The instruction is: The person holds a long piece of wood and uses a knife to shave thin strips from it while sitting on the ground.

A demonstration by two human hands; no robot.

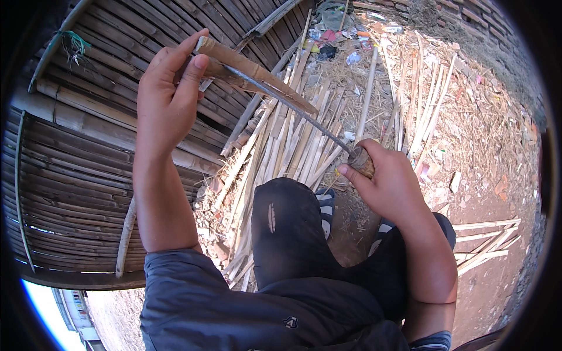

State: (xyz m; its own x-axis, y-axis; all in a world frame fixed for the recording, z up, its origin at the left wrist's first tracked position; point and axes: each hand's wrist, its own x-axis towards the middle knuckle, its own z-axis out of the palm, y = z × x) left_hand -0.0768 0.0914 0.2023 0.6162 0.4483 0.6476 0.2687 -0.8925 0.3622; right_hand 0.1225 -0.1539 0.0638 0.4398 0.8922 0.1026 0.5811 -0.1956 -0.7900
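Observation:
My left hand [171,99], raised at the upper left, grips one end of a split bamboo piece [260,71] between thumb and fingers. The piece slants down to the right, away from the hand. In my right hand [391,178] is the wooden handle of a long knife [295,109]. Its narrow grey blade, seen nearly edge-on, runs up and left across the bamboo, with its far end close to my left thumb. Whether the blade is cutting into the bamboo I cannot tell.
A bamboo slat wall [88,134] stands on the left. Many split bamboo strips [293,146] lie on the ground ahead, and a smaller heap of strips [486,243] is at the right. Litter [333,38] and straw spread toward a brick wall [468,14]. My bent knees [293,222] are below.

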